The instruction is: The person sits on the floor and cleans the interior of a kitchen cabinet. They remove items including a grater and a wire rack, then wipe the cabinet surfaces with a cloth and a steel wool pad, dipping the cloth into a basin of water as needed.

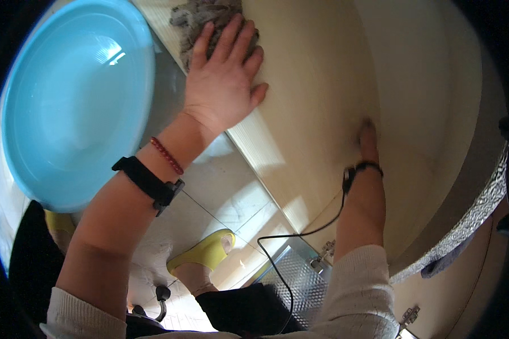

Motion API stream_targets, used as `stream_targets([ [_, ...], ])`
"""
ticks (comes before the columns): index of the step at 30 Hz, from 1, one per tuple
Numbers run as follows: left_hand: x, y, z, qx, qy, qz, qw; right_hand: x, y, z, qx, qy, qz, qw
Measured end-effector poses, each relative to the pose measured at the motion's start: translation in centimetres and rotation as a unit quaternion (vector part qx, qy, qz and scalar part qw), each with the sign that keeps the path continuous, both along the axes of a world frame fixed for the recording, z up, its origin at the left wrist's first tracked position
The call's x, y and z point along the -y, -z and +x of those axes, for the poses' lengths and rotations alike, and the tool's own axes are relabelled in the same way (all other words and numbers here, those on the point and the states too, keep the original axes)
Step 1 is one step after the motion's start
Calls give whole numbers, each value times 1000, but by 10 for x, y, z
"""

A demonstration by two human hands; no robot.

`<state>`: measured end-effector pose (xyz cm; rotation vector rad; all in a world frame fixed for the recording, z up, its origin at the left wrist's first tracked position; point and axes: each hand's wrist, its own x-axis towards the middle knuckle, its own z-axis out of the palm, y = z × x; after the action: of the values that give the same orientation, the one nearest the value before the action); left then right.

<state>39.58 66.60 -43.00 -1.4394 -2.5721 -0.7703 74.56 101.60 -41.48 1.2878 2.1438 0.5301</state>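
My left hand (pixel 222 80) presses palm down on a crumpled grey cloth (pixel 210 15), fingers spread over it. The cloth lies on a pale wood-grain cabinet panel (pixel 309 63), close to its edge. A dark red bead bracelet (pixel 167 155) and a black wristband (pixel 148 180) circle that arm. Farther right, my right hand (pixel 368 137) reaches against the panel in shadow. Its fingers are mostly hidden, and I see nothing held in it. A black cable (pixel 275 267) runs from the band (pixel 367 166) on the right wrist.
A light blue plastic basin (pixel 80 84), seemingly holding water, stands at left on the tiled floor (pixel 220 186). A textured metallic sheet (pixel 297 271) and cabinet hinges (pixel 320 260) lie near the right arm. My foot wears a yellow slipper (pixel 203 252). A silver, foil-like edge (pixel 462 237) curves at right.
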Motion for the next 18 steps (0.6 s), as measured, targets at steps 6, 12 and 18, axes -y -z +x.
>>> stream_targets([
  [6,-2,-2,0,-3,-1,7,1000,104,-5,32,51,8,-37,998],
  [12,1,-8,-2,-17,37,-67,997,254,20,6,-397,21,-21,917],
  [18,49,-48,15,236,10,122,964,364,14,65,-290,249,79,921],
])
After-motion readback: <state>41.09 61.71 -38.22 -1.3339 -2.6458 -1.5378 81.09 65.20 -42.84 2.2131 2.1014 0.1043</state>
